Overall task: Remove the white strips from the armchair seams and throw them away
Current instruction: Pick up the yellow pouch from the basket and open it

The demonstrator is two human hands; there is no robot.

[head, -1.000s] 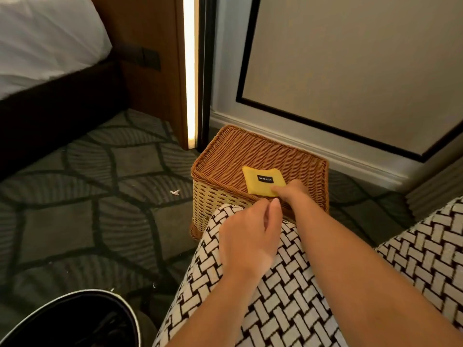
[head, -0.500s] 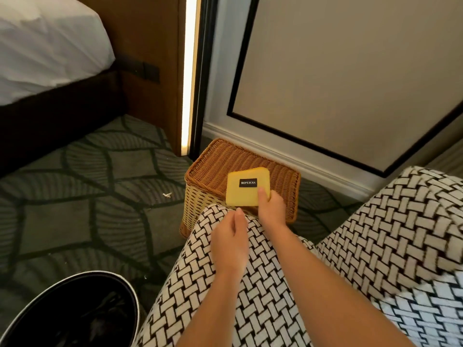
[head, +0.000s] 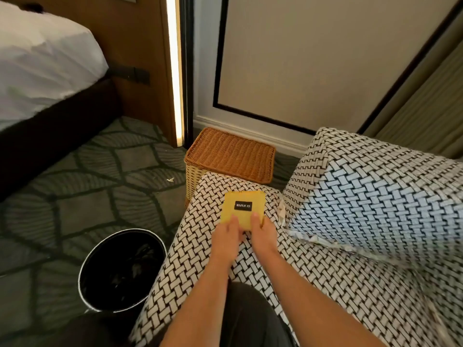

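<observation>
Across centre and right, the black-and-white woven armchair (head: 363,209), with a wicker basket (head: 230,156) beyond it and a black waste bin (head: 120,269) on the carpet (head: 87,196) at its left. Over the chair's upholstery, a yellow pad (head: 244,216) with a black label (head: 243,206) is pinched at its near edge by left hand (head: 225,237) and right hand (head: 264,234), thumbs (head: 234,219) on top, other fingers hidden beneath. Crumpled white strips (head: 309,238) sit in the seam (head: 350,249) just right of the hands.
</observation>
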